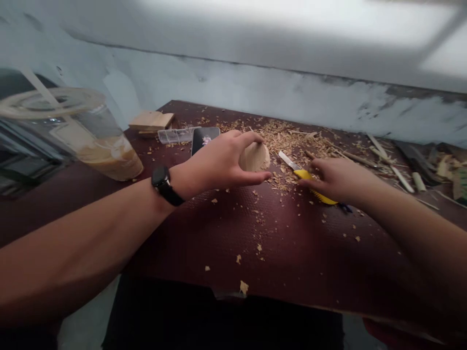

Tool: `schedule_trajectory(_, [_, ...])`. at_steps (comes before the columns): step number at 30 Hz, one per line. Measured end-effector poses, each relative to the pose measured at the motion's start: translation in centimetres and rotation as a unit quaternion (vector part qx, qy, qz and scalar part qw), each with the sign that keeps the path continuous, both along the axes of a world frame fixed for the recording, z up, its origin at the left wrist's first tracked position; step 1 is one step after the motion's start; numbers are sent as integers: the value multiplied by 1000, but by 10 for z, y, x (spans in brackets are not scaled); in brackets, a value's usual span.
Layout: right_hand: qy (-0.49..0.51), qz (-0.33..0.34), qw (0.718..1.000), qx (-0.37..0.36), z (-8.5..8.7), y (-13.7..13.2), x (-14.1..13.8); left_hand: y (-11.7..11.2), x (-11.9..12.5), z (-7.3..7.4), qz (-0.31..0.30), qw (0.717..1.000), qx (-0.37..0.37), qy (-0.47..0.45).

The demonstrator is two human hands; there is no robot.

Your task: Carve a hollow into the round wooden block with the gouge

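My left hand (233,160), with a black watch (166,184) on its wrist, curves around a pale, rounded wooden piece (257,156). Its fingertips touch the top of the wood and the thumb stretches along the near side; part of the piece is hidden by the hand. To the right, a knife with a yellow handle (324,197) and a short, light blade (288,160) lies on the table, blade pointing to the far left. Over its handle hovers or rests my right hand (328,175), index finger and thumb apart; its other fingers are mostly hidden.
Wood shavings (280,133) cover the back of the dark red table (292,262). A phone (204,138), clear plastic case (177,135) and wooden blocks (152,120) lie back left. A drink cup (105,146) stands left. Wood sticks (401,177) lie right, before the wall (237,82).
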State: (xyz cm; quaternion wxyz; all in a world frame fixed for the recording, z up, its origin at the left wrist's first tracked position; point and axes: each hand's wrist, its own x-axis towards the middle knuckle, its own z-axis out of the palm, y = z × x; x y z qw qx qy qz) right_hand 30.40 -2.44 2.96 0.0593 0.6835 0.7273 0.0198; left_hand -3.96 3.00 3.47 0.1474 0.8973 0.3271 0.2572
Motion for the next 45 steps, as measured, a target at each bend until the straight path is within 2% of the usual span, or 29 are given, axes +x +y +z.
schedule_trajectory(5, [22,-4,999,22,-19,-9,16,6,-16,22,39,999,24,-24])
schedule_trajectory(9, [40,-11,998,56,-31,-6,21,6,-32,42,70,996,-9,-55])
schedule_trajectory(12, [50,-6,996,74,-35,-7,22,1,-37,48,75,994,-23,-73])
schedule_trajectory(18, [104,7,987,126,-37,-14,24,-3,-36,43,61,996,-6,-64])
schedule_trajectory(24, [100,-10,989,105,-38,-20,28,1,-33,36,63,997,8,-53])
schedule_trajectory(32, [68,-57,993,73,-26,-25,28,-6,-27,36,63,997,29,-20])
schedule_trajectory(40, [74,-40,993,83,-36,-25,32,-7,-21,31,44,999,26,-4])
schedule_trajectory(45, [106,-44,990,87,-30,-29,24,-4,-24,29,48,999,23,3])
